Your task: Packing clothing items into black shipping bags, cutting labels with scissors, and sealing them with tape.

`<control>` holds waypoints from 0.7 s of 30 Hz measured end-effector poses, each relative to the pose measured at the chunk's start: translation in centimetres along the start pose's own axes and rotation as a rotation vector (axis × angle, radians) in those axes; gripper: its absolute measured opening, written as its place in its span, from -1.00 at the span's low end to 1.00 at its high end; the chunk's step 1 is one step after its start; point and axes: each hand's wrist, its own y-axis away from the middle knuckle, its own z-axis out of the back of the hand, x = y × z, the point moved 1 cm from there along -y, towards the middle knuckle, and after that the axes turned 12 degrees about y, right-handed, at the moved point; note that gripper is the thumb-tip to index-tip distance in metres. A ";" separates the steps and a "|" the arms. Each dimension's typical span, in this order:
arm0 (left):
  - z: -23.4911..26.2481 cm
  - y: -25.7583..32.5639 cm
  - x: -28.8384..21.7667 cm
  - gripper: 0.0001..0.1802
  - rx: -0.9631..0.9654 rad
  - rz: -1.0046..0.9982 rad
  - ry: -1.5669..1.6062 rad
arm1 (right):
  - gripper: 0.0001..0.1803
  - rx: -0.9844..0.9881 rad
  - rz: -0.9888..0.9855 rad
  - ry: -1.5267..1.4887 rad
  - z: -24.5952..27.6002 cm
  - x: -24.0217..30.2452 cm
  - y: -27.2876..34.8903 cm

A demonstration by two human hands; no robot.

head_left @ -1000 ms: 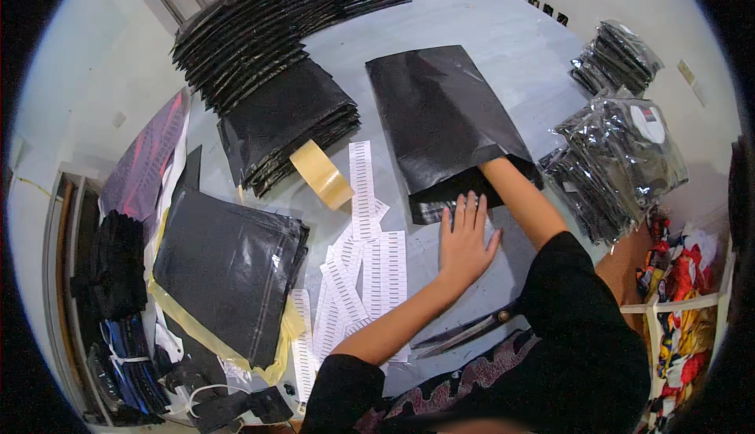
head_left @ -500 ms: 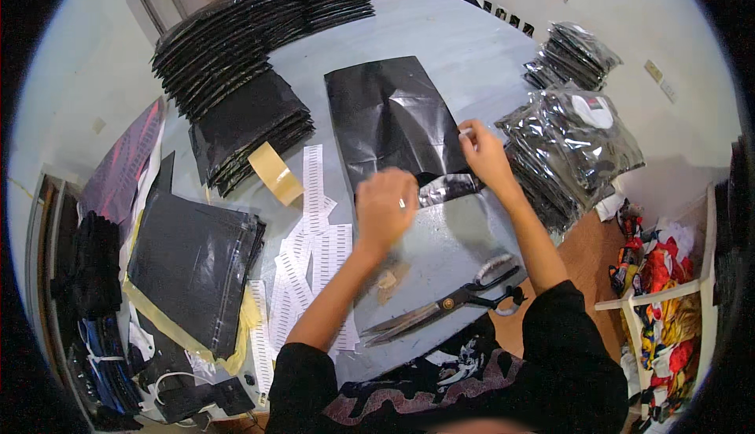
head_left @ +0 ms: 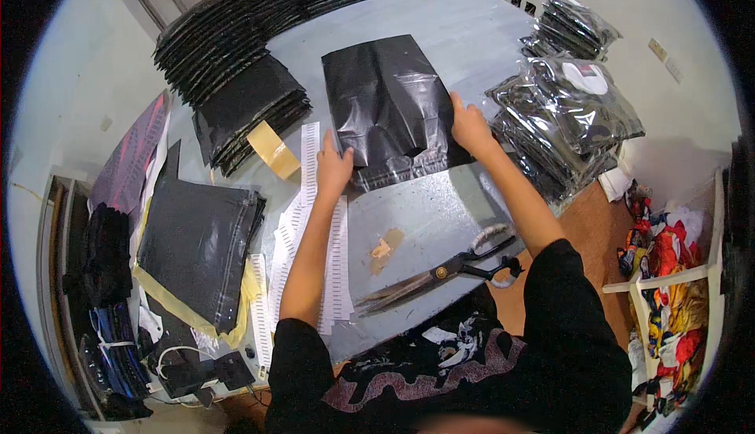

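From the head view I see a black plastic mailer bag (head_left: 385, 104) lying flat on the grey table (head_left: 440, 214), its open, clear-lipped end turned toward me. My left hand (head_left: 334, 171) rests at the bag's near left corner, fingers stretched out and flat, their tips touching the bag's edge while the palm sits over the white label strips (head_left: 311, 167) beside it; nothing is pinched in that hand. My right hand (head_left: 469, 127) is at the bag's right edge, near its lower corner, fingers curled down onto the plastic; whether they actually pinch the edge or only press on it I cannot tell. So the bag lies between my two hands, stretching away from the fingers toward the far side of the table. Just left of the left hand lies a roll of tan tape (head_left: 274, 149), leaning against a stack of black bags (head_left: 252, 112). Near my body, well apart from both hands, a pair of large scissors (head_left: 440, 273) lies on the table. To the right of the right hand sits a heap of clear-wrapped dark packets (head_left: 566, 112), its near edge just beside my right wrist
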 end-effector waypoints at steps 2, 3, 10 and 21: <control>0.0 -0.7 -0.1 -0.26 -0.067 -0.030 0.068 | -0.35 0.059 -0.016 -0.007 0.5 0.0 -1.1; 0.0 -0.7 -0.1 -0.26 -0.064 -0.033 0.070 | -0.38 0.116 -0.026 -0.014 0.7 0.0 -1.2; 2.4 -0.3 -1.0 -0.43 -0.072 0.105 0.396 | -0.56 0.121 0.157 -0.327 3.5 -0.5 0.4; 6.5 6.2 -4.5 -0.67 0.590 0.365 -0.164 | -0.86 0.744 -0.039 -0.323 9.3 -2.6 8.8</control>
